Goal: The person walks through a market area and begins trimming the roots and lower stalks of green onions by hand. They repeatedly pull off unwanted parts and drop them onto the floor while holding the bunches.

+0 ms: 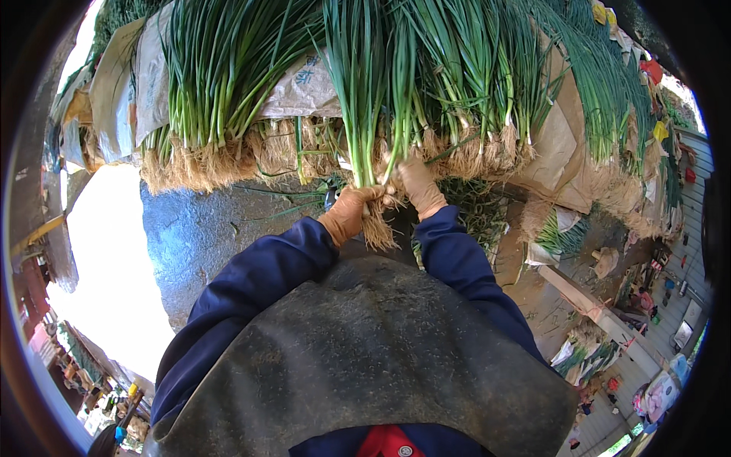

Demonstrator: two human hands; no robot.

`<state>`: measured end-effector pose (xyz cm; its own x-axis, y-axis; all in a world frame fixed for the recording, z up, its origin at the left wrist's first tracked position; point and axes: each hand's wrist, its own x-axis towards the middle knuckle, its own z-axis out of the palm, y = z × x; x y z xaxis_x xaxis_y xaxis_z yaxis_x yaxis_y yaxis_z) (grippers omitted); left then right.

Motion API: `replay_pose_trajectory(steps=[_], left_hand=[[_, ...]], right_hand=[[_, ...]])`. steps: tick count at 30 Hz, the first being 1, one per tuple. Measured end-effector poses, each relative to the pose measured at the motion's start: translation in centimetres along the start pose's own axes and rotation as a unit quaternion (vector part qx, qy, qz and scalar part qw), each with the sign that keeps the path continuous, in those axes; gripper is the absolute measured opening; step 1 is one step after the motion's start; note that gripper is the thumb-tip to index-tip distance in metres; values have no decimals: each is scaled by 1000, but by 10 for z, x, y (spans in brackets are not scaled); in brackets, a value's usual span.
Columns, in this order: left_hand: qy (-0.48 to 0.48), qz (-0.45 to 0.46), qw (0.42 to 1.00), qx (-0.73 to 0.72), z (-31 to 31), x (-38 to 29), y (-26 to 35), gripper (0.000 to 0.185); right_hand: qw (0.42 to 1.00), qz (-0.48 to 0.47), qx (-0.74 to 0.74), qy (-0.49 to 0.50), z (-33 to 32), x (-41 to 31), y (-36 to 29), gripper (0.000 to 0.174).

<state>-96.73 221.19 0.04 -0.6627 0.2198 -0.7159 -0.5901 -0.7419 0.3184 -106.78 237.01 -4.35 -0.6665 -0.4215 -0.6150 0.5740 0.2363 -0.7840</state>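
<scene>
My left hand (pixel 350 212), in a tan glove, is closed around the white bases of a bunch of green onions (pixel 355 114); their roots hang below my fingers. Close on its right, my right hand (pixel 418 184), also gloved and slightly blurred, is at the base of a smaller cluster of green onions (pixel 402 108). Its fingertips are hard to make out, so its hold is unclear. Both hands are in front of the near edge of a pile, where a thick heap of green onions (pixel 217 91) lies to the left with brown roots (pixel 197 165) towards me.
More green onions (pixel 485 74) lie to the right, beside brown sheeting (pixel 551 143). Pale printed sacking (pixel 302 88) shows between the heaps. Loose leaves (pixel 477 214) litter the wet floor (pixel 200 234). A long beam (pixel 594 311) and smaller onion bundles (pixel 582 354) are at lower right.
</scene>
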Motion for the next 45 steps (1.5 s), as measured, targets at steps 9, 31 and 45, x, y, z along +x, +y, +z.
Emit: replay_pose_trajectory(steps=[9,31,45], left_hand=[[92,8,991,101,-2,-5,22,21],[100,22,995,-4,11,39,8,25],[186,186,962,71,20,29,-23,20]], right_hand=[[925,171,-334,-58,-42,-80,47,59],[792,-112,-465,379,-44,27,-21,19],[996,-1,-14,86,6,30,-46,49]])
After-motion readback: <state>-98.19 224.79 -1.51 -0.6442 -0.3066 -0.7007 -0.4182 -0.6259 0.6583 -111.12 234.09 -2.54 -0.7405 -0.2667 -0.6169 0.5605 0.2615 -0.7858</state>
